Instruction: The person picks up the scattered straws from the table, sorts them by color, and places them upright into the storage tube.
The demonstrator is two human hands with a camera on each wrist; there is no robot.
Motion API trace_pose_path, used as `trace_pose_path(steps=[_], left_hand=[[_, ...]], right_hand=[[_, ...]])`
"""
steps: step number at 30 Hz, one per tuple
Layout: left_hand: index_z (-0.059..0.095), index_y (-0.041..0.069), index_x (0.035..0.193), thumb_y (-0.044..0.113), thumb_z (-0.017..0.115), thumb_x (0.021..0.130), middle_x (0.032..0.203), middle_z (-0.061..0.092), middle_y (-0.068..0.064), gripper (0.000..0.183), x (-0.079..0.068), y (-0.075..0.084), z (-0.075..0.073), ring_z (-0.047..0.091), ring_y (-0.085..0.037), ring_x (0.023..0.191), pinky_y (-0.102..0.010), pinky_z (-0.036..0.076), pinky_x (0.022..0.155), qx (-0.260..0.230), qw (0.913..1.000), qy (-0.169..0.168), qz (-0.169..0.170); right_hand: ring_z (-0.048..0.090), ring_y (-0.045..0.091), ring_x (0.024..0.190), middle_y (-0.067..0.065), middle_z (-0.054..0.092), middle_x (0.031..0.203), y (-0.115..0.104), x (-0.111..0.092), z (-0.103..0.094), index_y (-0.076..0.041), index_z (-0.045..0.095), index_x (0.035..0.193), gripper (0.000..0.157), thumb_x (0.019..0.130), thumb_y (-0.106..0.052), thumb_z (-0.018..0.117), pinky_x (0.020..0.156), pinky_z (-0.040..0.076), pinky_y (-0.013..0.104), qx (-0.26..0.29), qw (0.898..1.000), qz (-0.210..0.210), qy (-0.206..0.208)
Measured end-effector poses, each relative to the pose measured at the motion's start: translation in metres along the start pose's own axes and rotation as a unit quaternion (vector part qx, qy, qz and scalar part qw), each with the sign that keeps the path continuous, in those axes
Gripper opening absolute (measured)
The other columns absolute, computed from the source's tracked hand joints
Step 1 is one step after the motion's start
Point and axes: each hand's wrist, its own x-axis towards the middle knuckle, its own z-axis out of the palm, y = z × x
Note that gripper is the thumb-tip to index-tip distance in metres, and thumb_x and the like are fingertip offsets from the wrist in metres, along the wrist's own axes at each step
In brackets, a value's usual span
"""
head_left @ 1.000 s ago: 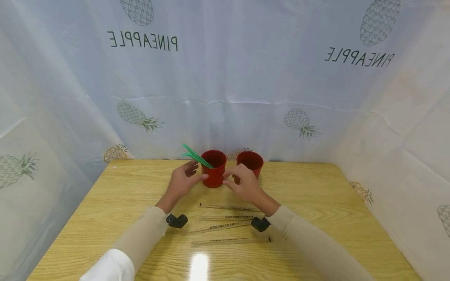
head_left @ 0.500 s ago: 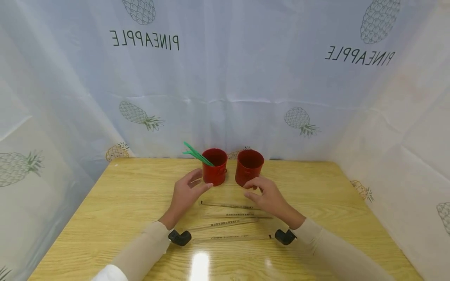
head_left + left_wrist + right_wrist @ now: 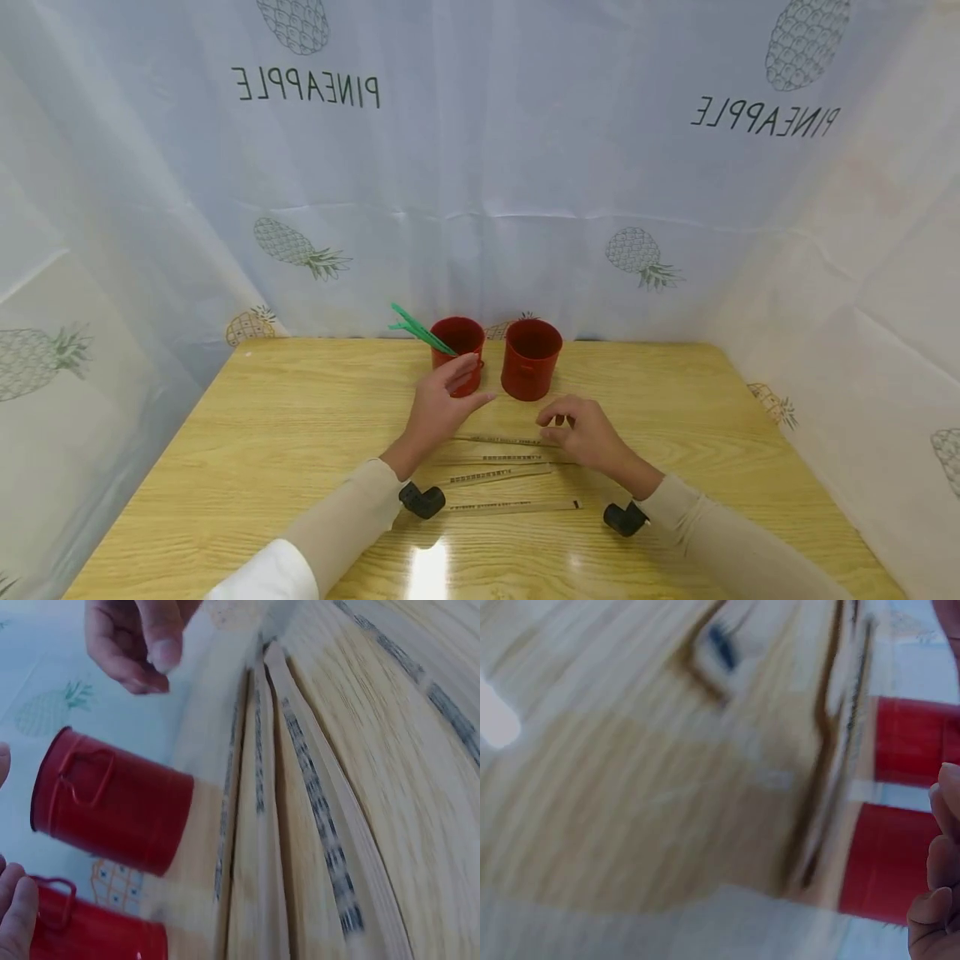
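Two small red metal buckets with wire handles stand side by side near the back of the table: the left bucket point(image 3: 97, 930) and the right bucket point(image 3: 531, 371). Thin green strips point(image 3: 417, 327) lean out of the left bucket. My left hand point(image 3: 441, 410) hovers in front of that bucket, thumb and fingers spread, holding nothing. My right hand point(image 3: 588, 432) is near the right ends of several long, narrow printed packets point(image 3: 512, 459), its fingers loosely bent, with nothing visible in them. The packets lie roughly crosswise; my left hand and wrist hide some of their left ends.
The wooden table point(image 3: 300, 467) reaches back to a pale curtain point(image 3: 480, 150) printed with pineapples. The curtain also flanks both sides. Each wrist carries a small black camera mount point(image 3: 422, 502).
My right hand has drawn back from between the buckets, moving right and nearer. The left hand has left the left bucket's side and moved right, over the packets' left ends. The buckets stay put.
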Motion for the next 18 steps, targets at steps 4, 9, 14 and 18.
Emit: trace_pose_path(steps=[4, 9, 14, 18], left_hand=[[0.059, 0.007, 0.147, 0.018, 0.087, 0.086, 0.147, 0.064, -0.013, 0.068, 0.006, 0.005, 0.012, 0.063, -0.031, 0.135, -0.051, 0.052, 0.112, 0.004, 0.9999, -0.003, 0.011], [0.052, 0.005, 0.153, 0.024, 0.086, 0.087, 0.157, 0.055, -0.014, 0.076, 0.015, 0.01, 0.029, 0.057, -0.033, 0.142, -0.052, 0.047, 0.117, 0.025, 0.9993, -0.009, 0.025], [0.046, 0.008, 0.157, 0.032, 0.085, 0.088, 0.161, 0.049, -0.014, 0.082, 0.028, 0.012, 0.045, 0.054, -0.036, 0.144, -0.051, 0.048, 0.117, 0.065, 0.9974, -0.004, 0.031], [0.043, 0.011, 0.159, 0.034, 0.084, 0.09, 0.162, 0.05, -0.01, 0.084, 0.038, 0.013, 0.053, 0.05, -0.031, 0.148, -0.054, 0.047, 0.118, 0.073, 0.9968, 0.002, 0.032]], right_hand=[[0.057, 0.006, 0.078, 0.0, 0.079, 0.094, 0.01, -0.003, 0.001, -0.01, 0.082, 0.093, 0.013, 0.089, 0.001, 0.077, 0.066, 0.048, 0.022, -0.005, 1.0, 0.009, -0.008], [0.056, 0.003, 0.075, 0.002, 0.079, 0.091, 0.022, -0.01, 0.004, -0.013, 0.083, 0.09, 0.011, 0.088, -0.003, 0.079, 0.065, 0.048, 0.022, -0.005, 1.0, 0.022, -0.012], [0.059, 0.005, 0.078, 0.0, 0.079, 0.091, 0.032, -0.012, 0.006, -0.014, 0.083, 0.09, 0.016, 0.086, 0.001, 0.08, 0.067, 0.051, 0.021, 0.007, 0.999, 0.032, -0.01], [0.064, 0.01, 0.084, -0.001, 0.079, 0.094, 0.036, -0.01, 0.007, -0.015, 0.084, 0.091, 0.014, 0.086, -0.002, 0.082, 0.073, 0.056, 0.023, 0.014, 0.999, 0.026, -0.022]])
